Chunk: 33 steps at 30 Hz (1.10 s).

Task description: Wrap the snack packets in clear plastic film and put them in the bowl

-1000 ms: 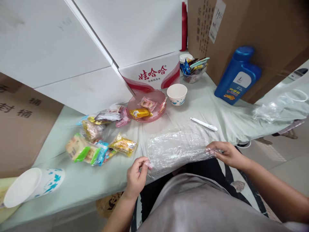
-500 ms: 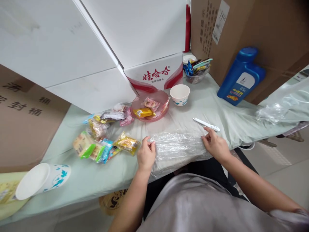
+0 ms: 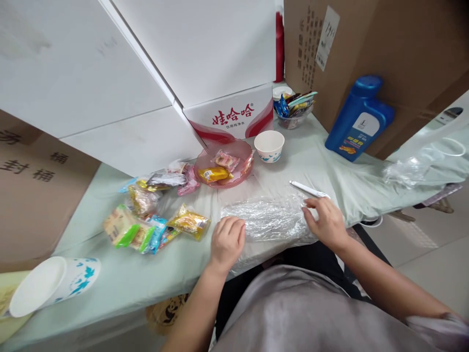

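Note:
A sheet or bag of clear, crinkled plastic (image 3: 273, 220) lies flattened along the front edge of the covered table. My left hand (image 3: 227, 242) rests over its left end, fingers close together and laid on the plastic, not wrapped round it. At the right end is my right hand (image 3: 326, 222), thumb and fingers apart and touching or just above the plastic. Just behind the right fingers lies a slim white pen-like tool (image 3: 308, 188), its near end partly covered by the hand.
Left of the plastic are several wrapped snacks (image 3: 188, 221). Behind stand a pink bowl (image 3: 205, 164) with snacks and a paper cup (image 3: 270, 146). A blue bottle (image 3: 357, 122) leans by a brown carton (image 3: 388, 63). Another paper cup (image 3: 78, 278) lies tipped at left.
My left hand has moved right and inward over the plastic, its fingers no longer pinching the left edge. My right thumb and fingers have parted. The view has shifted slightly.

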Available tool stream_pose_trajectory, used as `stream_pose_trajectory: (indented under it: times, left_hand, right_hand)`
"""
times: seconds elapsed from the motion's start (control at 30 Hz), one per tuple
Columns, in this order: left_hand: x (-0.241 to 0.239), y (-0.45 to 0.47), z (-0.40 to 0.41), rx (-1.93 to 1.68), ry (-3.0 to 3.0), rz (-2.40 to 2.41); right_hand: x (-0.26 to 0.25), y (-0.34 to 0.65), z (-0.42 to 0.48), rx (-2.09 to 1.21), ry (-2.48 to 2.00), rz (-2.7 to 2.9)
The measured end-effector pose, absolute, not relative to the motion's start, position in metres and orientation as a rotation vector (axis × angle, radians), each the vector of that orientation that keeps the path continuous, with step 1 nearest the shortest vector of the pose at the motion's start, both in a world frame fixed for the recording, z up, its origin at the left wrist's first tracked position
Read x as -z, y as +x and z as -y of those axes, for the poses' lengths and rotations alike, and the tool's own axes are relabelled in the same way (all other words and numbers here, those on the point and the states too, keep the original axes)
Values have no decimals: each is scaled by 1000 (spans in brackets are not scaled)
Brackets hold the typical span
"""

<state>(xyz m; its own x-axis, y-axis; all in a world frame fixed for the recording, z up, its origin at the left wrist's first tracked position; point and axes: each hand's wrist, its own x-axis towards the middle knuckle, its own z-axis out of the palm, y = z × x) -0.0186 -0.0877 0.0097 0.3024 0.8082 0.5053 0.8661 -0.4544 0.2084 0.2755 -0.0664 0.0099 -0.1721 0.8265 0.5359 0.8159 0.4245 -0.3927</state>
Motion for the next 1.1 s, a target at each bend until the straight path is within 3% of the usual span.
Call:
stream_pose_trajectory:
  times: [0.2,0.43,0.6,0.9,1.1]
  left_hand:
    - [14,-3,80,335,-2674,1623]
    - [14,-9,87,268,-2637,1727]
    - [5,-38,110,393,-2749,1587]
    - [6,-73,127,910,-2908,1570]
    - [-2,-71,116,1250,-2600,2038]
  right_hand:
    - [11,239,68,-123,-1166,2498]
    - [22,248,66,-113,-1215,2645]
    - [12,283,83,-209,-959,2665]
    - [-1,316,85,-414,-999,2257]
    - [-7,310,72,-491,-1228,2122]
